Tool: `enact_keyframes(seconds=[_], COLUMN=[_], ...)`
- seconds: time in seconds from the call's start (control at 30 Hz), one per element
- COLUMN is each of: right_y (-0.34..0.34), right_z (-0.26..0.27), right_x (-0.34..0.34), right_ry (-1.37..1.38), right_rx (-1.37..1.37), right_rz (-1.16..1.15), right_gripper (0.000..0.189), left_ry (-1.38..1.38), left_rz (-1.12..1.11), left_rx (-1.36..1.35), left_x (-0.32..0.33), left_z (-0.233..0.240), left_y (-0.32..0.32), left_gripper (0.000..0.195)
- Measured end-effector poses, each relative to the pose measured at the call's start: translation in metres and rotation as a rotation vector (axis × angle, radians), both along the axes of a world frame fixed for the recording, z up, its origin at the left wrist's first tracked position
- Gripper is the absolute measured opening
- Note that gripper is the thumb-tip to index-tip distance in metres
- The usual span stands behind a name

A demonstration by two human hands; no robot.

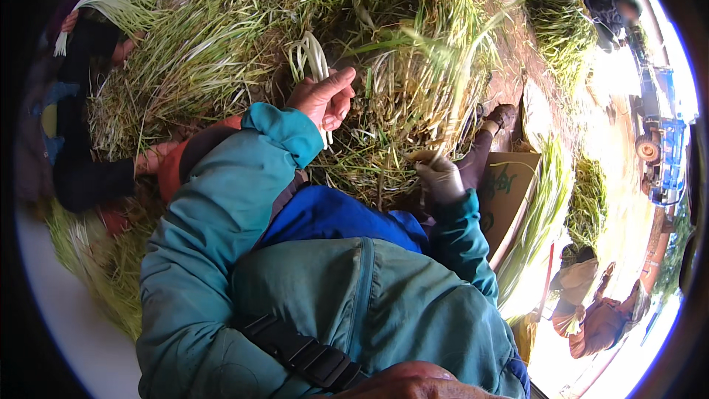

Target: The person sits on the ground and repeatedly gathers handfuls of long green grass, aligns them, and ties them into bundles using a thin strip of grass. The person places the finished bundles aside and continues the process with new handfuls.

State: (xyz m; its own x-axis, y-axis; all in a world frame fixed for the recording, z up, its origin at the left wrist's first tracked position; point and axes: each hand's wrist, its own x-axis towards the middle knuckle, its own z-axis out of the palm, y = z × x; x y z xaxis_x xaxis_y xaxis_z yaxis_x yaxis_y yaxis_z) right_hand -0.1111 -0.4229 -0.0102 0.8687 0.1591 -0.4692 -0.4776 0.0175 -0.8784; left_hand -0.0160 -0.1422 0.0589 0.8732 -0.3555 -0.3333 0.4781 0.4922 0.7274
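Note:
In the head view, my left hand [324, 100] is closed round several pale stems [313, 55], whose tops bend over in loops above the fingers and whose ends show below. Lower and to the right, my right hand [440, 177], in a thin, pale glove, grips a long green leafy stalk [458, 88] that rises up and right, blurred. Heaped green and yellowish stalks [404, 94] lie beneath and beyond both hands; these long-leaved vegetables look like garlic shoots or chives, but the exact kind cannot be told.
A cardboard box [507, 188] and a green bundle [545, 205] stand at my right. At far left, a person's hand [69, 21] holds a pale bunch [113, 5]. Other people and a blue vehicle [664, 144] are at far right. A muddy foot [503, 116] rests beyond the box.

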Motion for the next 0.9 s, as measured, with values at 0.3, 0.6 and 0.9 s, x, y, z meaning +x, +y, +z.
enact_keyframes(seconds=[0.3, 0.6, 0.9], right_y=[0.042, 0.060, 0.059], right_z=[-0.013, -0.002, 0.009], right_x=[-0.025, -0.015, 0.052], right_ry=[-0.058, -0.456, -0.061], right_rx=[-0.091, -0.844, 0.312], right_rz=[0.212, 0.713, 0.409], right_gripper=[0.019, 0.023, 0.056], left_ry=[0.092, 0.073, 0.103], left_rz=[-0.064, -0.059, -0.271], left_rx=[0.292, 0.401, 0.292], left_x=[-0.009, -0.012, -0.016], left_z=[-0.035, -0.035, -0.020], left_y=[-0.023, -0.028, -0.030], left_gripper=[0.024, 0.018, 0.015])
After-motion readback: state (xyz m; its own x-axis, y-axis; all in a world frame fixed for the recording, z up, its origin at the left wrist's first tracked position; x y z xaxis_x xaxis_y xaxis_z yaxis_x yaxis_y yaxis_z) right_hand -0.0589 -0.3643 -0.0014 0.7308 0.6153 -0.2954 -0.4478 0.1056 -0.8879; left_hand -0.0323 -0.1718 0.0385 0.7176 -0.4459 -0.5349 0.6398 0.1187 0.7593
